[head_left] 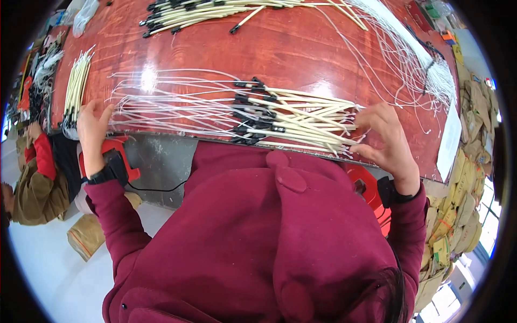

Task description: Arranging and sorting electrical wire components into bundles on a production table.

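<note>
A spread of pale yellow sticks [307, 125] with black pieces [250, 116] on their left ends lies along the near edge of the table. Thin white cords [172, 105] run leftward from those black pieces. At the left ends of the cords is my left hand [96, 126], its thumb and fingers apart. My right hand [385, 134] is curved around the right ends of the sticks, thumb near the table edge, fingers apart on the far side. Its fingertips are at or touching the stick tips; I cannot tell which.
An upright-lying bundle of similar sticks [78, 86] is left of my left hand. More sticks [199, 15] are piled at the far side of the red table [258, 51]. A thick hank of white cords [431, 70] hangs over the right side. Another person's hand [33, 132] shows far left.
</note>
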The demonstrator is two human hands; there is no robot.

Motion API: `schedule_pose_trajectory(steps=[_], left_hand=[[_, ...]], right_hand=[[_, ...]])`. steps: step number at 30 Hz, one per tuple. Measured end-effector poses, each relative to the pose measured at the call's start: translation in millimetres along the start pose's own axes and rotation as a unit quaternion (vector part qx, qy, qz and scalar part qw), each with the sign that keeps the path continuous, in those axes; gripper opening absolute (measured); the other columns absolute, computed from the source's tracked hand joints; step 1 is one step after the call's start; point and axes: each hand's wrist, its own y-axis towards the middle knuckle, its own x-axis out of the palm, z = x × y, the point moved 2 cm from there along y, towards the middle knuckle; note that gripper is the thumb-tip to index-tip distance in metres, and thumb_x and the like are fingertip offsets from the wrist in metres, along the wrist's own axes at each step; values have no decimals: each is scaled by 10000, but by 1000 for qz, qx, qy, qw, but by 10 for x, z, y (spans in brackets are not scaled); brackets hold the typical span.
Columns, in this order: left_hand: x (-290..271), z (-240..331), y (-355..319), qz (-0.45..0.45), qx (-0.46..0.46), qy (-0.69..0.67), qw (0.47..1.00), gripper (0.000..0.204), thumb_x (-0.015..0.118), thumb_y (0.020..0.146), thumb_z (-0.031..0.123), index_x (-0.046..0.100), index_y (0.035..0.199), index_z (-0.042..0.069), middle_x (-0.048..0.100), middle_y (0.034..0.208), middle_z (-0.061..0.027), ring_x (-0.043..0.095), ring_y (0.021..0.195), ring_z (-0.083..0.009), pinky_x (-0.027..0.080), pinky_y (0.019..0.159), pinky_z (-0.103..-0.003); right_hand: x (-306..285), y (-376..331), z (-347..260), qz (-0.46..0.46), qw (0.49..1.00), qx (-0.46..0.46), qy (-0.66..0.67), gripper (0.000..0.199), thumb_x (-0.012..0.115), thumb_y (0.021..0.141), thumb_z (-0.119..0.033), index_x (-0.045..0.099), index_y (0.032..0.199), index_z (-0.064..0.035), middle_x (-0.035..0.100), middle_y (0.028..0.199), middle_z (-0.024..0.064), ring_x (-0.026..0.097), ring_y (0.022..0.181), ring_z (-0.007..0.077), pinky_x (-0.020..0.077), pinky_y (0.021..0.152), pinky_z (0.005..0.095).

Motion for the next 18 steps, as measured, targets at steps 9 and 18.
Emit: schedule_pose_trajectory(steps=[9, 18], left_hand=[[538, 3036, 244, 3, 462, -150, 874, 253, 714, 875, 221, 697, 1000, 2, 670, 983, -165, 650, 994, -356, 527, 855, -423], [1504, 4576, 766, 31, 540, -33, 840, 168, 648, 835, 97, 617, 971, 3, 605, 1035, -177, 642, 986, -351, 547, 772, -458]], right_hand=[[-81, 59, 457, 119, 978, 108, -130, 302, 679, 901, -132, 657, 1166, 12, 652, 1202, 152, 595, 1096, 330, 450, 973, 407], [224, -9, 686, 118, 973, 148, -129, 369, 597, 955, -128, 614, 1261, 79, 592, 1377, 182, 560, 1165, 356, 431, 1030, 425]])
